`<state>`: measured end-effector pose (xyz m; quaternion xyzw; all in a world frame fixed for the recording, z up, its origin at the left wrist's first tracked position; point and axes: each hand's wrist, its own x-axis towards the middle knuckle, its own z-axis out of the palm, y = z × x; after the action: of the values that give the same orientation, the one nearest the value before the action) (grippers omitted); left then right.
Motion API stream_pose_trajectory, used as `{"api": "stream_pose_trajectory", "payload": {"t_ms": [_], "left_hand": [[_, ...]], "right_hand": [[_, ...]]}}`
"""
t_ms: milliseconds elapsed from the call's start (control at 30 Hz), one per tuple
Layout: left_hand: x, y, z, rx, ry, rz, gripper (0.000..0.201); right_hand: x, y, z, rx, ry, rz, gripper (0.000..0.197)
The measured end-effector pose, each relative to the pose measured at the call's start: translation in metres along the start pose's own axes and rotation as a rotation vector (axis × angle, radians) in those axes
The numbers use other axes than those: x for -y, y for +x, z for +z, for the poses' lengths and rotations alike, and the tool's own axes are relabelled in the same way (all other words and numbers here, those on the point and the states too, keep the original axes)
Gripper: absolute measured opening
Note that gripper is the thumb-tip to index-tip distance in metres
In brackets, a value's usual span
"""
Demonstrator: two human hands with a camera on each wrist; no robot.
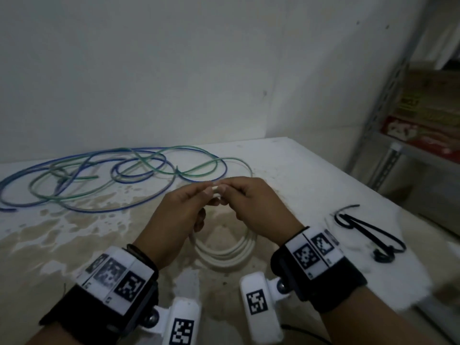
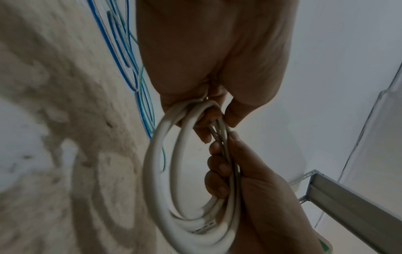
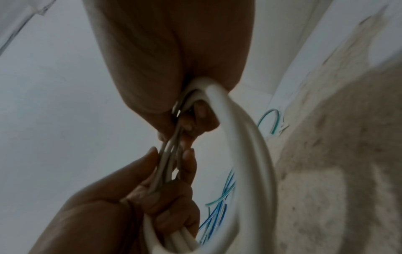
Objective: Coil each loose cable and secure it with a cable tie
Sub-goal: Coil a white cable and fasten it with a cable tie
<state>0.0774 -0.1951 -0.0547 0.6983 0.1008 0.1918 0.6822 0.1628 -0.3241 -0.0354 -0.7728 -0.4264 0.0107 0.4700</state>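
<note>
A white cable (image 1: 225, 252) is wound into a coil of several loops and hangs between my hands above the table. My left hand (image 1: 202, 195) grips the top of the coil, fingers curled round the bundled strands (image 3: 165, 165). My right hand (image 1: 231, 192) pinches the same bundle right beside it, fingertips nearly touching the left's. In the left wrist view the coil (image 2: 156, 154) loops down from my left hand (image 2: 208, 120) to my right hand (image 2: 219, 168). Loose blue cable (image 1: 74, 207) and green cable (image 1: 199, 168) lie tangled at the back left. Black cable ties (image 1: 368, 230) lie to the right.
The white table (image 1: 298, 165) has a stained, worn patch in the middle. It stands against a pale wall. A grey metal shelf rack (image 1: 388, 115) with boxes (image 1: 428, 125) stands past the table's right edge.
</note>
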Motion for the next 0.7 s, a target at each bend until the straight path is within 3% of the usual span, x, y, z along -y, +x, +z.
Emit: {"api": "stream_pose_trajectory", "payload": {"t_ms": [133,233,400,567,700], "left_hand": [[0.01,-0.004,0.006,-0.059,0.041,0.08,0.022],[0.015,-0.004,0.012,-0.118,-0.036,0.056,0.022],[0.02,-0.006,0.019,-0.15,-0.012,0.026,0.024],[0.026,-0.005,0.012,-0.152,-0.087,-0.065,0.025],[0.029,-0.005,0.01,-0.15,-0.127,-0.127,0.022]], "right_hand": [[-0.003,-0.002,-0.003,0.017,0.05,0.067,0.02],[-0.011,-0.002,0.0,-0.021,0.072,0.117,0.008],[-0.011,-0.011,-0.006,0.013,0.089,0.213,0.014],[-0.013,-0.028,-0.06,0.007,-0.425,0.294,0.033],[-0.024,-0.056,-0.119,0.118,-0.699,0.549,0.02]]}}
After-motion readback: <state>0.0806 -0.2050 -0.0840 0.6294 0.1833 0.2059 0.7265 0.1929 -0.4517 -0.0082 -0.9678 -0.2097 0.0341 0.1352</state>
